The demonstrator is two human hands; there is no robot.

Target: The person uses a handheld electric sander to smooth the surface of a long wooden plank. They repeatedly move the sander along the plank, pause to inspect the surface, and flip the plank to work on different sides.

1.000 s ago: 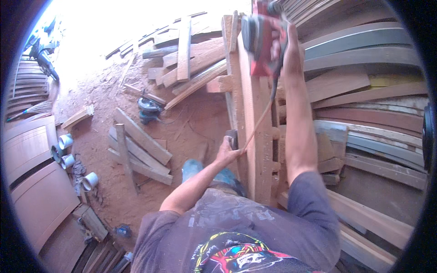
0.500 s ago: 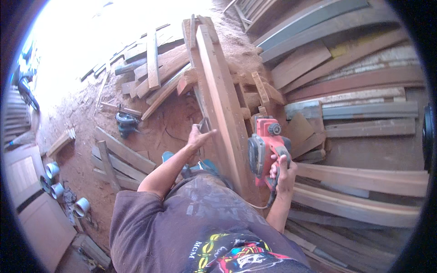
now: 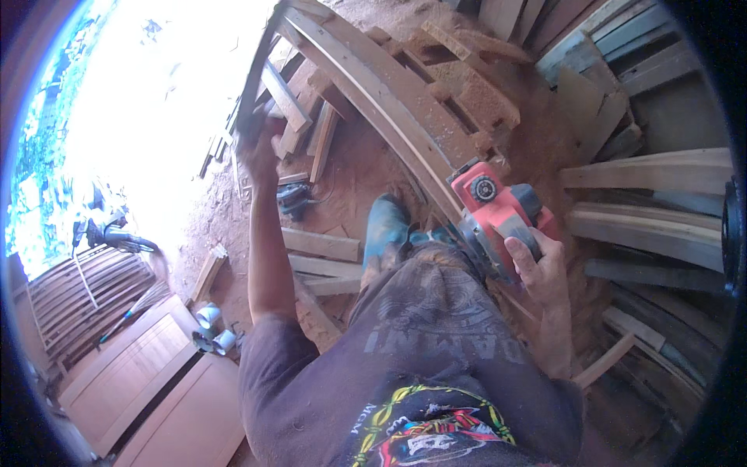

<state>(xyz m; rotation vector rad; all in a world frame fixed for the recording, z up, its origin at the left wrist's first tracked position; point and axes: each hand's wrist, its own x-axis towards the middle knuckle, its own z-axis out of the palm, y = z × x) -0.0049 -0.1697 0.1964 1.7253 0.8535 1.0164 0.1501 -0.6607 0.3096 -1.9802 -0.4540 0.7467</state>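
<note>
My right hand (image 3: 538, 268) is wrapped round the handle of a red and black electric hand planer (image 3: 510, 214). The planer is over the near part of a long pale wooden beam (image 3: 381, 101); whether it touches the wood I cannot tell. That beam lies along a wider plank bench, running away toward the far left. Raised at the left, my left hand (image 3: 261, 148) is closed round the lower end of a long, thin, dark strip (image 3: 261, 70), which points up and away. Motion blur and backlight hide the finer detail of its fingers.
A dark blue power tool (image 3: 293, 201) sits on the dusty ground beside loose boards (image 3: 320, 243). Stacked timber (image 3: 654, 226) fills the right side. At the lower left are wooden door panels (image 3: 144, 350) and pale cups (image 3: 224, 341). A motorcycle (image 3: 117, 233) stands farther off.
My left hand has moved from beside the beam up and to the left, with the dark strip now plainly in it. The planer has turned and come toward the beam. The view has swung left.
</note>
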